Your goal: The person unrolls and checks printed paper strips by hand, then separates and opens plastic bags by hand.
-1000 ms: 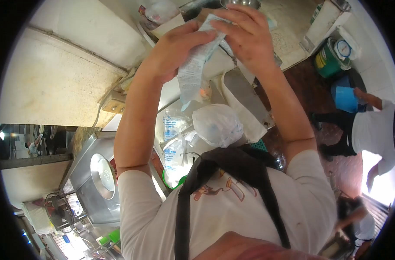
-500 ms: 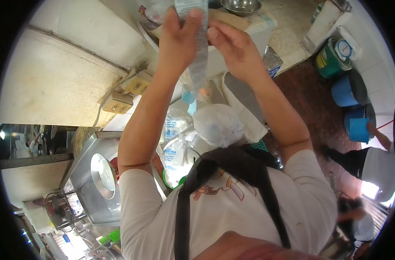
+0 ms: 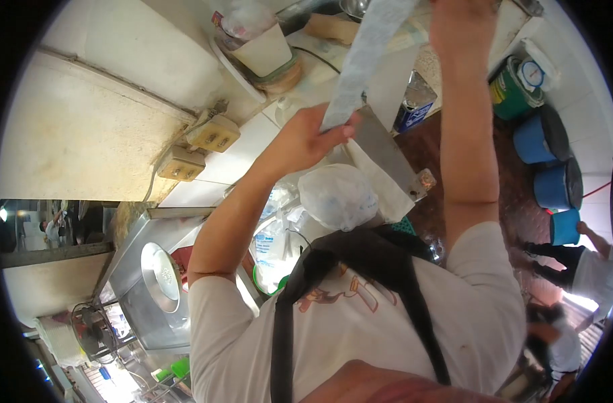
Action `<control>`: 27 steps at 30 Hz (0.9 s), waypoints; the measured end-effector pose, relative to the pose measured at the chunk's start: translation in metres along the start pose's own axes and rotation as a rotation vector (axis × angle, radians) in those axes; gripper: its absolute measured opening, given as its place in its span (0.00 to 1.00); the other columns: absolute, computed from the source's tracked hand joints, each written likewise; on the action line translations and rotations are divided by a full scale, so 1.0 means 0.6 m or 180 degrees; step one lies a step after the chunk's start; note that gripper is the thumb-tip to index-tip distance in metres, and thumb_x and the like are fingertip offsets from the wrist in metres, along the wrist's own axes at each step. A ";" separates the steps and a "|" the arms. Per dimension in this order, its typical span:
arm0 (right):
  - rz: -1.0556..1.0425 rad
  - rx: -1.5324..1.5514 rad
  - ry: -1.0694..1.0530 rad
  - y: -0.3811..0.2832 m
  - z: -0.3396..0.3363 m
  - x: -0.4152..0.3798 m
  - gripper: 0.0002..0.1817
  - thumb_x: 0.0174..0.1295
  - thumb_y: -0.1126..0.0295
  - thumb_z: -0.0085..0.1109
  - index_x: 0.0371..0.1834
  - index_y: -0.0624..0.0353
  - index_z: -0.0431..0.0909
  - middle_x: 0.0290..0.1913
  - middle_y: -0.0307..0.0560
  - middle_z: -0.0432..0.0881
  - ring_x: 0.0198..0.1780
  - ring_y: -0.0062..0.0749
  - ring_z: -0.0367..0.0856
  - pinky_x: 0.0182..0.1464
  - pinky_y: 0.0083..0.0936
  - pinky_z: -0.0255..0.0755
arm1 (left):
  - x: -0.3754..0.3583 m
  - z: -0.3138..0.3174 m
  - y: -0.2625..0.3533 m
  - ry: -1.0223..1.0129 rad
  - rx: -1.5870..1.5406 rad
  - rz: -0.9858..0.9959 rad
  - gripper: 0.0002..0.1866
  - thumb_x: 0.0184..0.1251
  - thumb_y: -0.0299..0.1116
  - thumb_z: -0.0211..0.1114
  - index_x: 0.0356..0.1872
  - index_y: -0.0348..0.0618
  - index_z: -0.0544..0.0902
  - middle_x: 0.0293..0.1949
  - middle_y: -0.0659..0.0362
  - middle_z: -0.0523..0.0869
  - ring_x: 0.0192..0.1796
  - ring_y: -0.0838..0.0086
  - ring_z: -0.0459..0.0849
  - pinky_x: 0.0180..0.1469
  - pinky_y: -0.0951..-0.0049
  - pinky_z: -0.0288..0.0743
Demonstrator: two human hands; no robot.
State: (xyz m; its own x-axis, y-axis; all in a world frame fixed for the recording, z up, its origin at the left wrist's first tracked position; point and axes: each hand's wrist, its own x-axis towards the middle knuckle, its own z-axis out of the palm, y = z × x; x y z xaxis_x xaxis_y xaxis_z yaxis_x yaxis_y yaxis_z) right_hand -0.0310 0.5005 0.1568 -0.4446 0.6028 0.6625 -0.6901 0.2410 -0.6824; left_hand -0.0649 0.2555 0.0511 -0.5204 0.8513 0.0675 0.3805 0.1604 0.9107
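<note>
**Long plastic pouch stretched between two hands**

At the left edge of the worktop, a wall carries two cream switch boxes [image 3: 202,146], and below them sits a steel appliance with a round lid [image 3: 160,275]. The left hand [image 3: 306,138] is closed, pinching the lower end of a pale, printed plastic pouch [image 3: 367,54] between thumb and fingers. The pouch runs up and to the right as a flat, taut strip, held in the air above the worktop and touching nothing but the hands. It looks thin, light and limp, likely slick on its film surface, so the ends are the sensible places to grip; a pinch in the middle would probably just crumple it. The right hand [image 3: 458,23] is raised at the top edge of the view near the pouch's upper end; its fingers are cut off, so its grip cannot be told.

Below the pouch, a knotted white bag [image 3: 339,196] rests on the cluttered white tiled worktop [image 3: 246,151]. Further right, the floor is dark red, with a green tin [image 3: 511,91] and blue buckets [image 3: 542,141] along the wall, and another person [image 3: 589,258] bending at the far right.
</note>
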 end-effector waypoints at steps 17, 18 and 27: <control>-0.0050 0.0660 0.0095 -0.003 -0.066 0.089 0.09 0.73 0.66 0.58 0.37 0.58 0.82 0.30 0.34 0.82 0.30 0.18 0.78 0.35 0.18 0.72 | -0.037 -0.062 -0.069 0.0036 0.2313 -0.0095 0.10 0.63 0.37 0.70 0.38 0.41 0.86 0.39 0.48 0.88 0.39 0.51 0.85 0.45 0.58 0.78; 0.0137 0.0098 -0.0069 0.006 -0.053 0.068 0.09 0.72 0.65 0.59 0.39 0.58 0.82 0.31 0.33 0.82 0.31 0.18 0.78 0.36 0.19 0.72 | -0.018 -0.066 -0.017 0.0784 0.2390 -0.0304 0.11 0.64 0.35 0.70 0.43 0.42 0.87 0.42 0.50 0.88 0.42 0.52 0.86 0.47 0.59 0.79; 0.1249 0.0137 -0.0819 0.144 0.050 -0.095 0.22 0.63 0.65 0.69 0.54 0.69 0.78 0.33 0.40 0.85 0.33 0.18 0.79 0.38 0.19 0.72 | 0.117 -0.107 0.061 0.1956 0.2382 0.1239 0.29 0.60 0.33 0.73 0.64 0.43 0.76 0.61 0.49 0.79 0.62 0.54 0.77 0.63 0.59 0.72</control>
State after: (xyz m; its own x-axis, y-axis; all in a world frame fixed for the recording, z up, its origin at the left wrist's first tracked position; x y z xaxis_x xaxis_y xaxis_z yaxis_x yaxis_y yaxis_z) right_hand -0.0825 0.4639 0.0694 -0.8000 0.4326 0.4157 -0.4621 -0.0024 -0.8868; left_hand -0.1368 0.2891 0.1156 -0.4797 0.5433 0.6890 0.8727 0.3767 0.3106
